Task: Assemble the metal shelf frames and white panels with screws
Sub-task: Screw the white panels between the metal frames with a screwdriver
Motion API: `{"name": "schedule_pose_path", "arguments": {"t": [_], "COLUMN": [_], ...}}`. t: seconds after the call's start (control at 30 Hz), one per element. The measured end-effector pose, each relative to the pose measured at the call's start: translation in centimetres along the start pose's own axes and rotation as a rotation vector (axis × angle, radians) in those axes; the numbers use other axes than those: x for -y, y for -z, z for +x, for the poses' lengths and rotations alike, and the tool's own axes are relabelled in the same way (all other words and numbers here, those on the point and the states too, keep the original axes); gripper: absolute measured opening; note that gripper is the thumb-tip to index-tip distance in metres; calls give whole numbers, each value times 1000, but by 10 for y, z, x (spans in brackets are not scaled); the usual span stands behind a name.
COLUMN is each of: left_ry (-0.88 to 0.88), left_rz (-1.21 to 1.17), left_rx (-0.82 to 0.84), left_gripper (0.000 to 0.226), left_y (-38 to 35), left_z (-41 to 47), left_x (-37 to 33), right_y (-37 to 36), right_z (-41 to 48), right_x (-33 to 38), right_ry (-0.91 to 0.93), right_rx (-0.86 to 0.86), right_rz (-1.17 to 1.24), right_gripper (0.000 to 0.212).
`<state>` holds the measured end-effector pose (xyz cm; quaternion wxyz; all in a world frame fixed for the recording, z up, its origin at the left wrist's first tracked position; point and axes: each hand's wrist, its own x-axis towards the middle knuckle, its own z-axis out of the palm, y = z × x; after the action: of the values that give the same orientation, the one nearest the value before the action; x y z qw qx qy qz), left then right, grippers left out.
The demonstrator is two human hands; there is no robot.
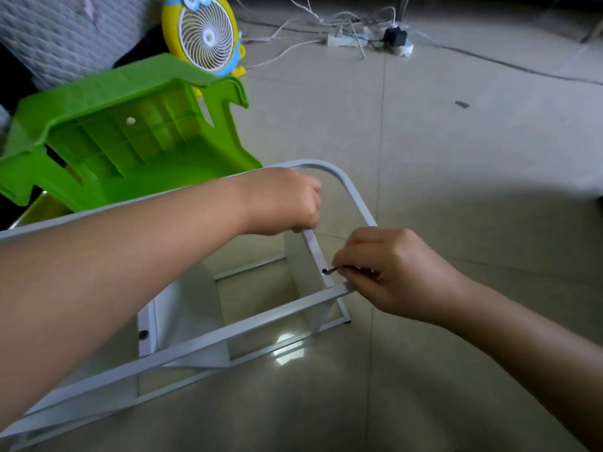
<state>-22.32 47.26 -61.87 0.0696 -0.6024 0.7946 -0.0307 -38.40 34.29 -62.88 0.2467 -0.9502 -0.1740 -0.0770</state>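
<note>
1. Head view, step in hand: driving a screw point(324, 271) through the metal shelf frame point(355, 197) into a white panel point(186, 308). The screw head sits in a hole in the frame's slanted bar, just above a cross bar. Judged mid-task: a second screw point(143, 334) is already seated in a panel bracket lower down.
2. Task thing, location: the frame stands tilted on the tiled floor point(456, 177), near the person and well apart from the far edge of the floor.
3. Right hand point(391, 272): fingers point(346, 259) closed in a pinch round a thin dark tool point(336, 269), probably a hex key; its tip meets the screw head.
4. Left hand point(284, 203): fingers point(310, 220) curled round the top of the same slanted bar, bracing it.
5. Next move, as a judgement: turn the tool with its tip kept square in the head while the left hand holds the frame steady; a slip could drop the screw.
6. Other items: green plastic stool point(130, 132) on its side, just beside the frame; yellow fan point(205, 34) behind it; power strip point(342, 40) with cables at the far edge.
</note>
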Motion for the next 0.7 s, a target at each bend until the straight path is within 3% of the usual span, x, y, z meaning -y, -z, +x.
{"name": "schedule_pose_path", "arguments": {"t": [0.1, 0.2, 0.27, 0.3, 0.37, 0.4, 0.5, 0.57, 0.7], "left_ry": [-22, 111, 232, 212, 19, -1, 157, 277, 253], "left_rz": [-4, 85, 69, 73, 114, 101, 114, 98, 134], "left_rx": [13, 269, 415, 442, 188, 140, 247, 341, 314], "left_gripper": [36, 14, 18, 15, 22, 29, 15, 21, 24], "left_y": [-2, 3, 6, 4, 4, 7, 9, 2, 3], "left_z": [3, 13, 13, 13, 8, 5, 6, 10, 12], "left_x": [3, 1, 0, 0, -2, -4, -5, -3, -1], "right_y": [2, 7, 10, 12, 15, 16, 18, 18, 15], "right_z": [5, 11, 15, 18, 25, 29, 33, 39, 44], "right_x": [5, 10, 16, 21, 29, 32, 39, 45, 49], "right_ry": [-17, -7, -33, -54, -101, -114, -162, -182, -235], "right_rx": [45, 85, 143, 176, 262, 347, 491, 525, 601], "right_rz": [-72, -176, -238, -271, -338, -371, -421, -461, -498], "right_gripper": [28, 31, 28, 22, 16, 16, 15, 18, 10]}}
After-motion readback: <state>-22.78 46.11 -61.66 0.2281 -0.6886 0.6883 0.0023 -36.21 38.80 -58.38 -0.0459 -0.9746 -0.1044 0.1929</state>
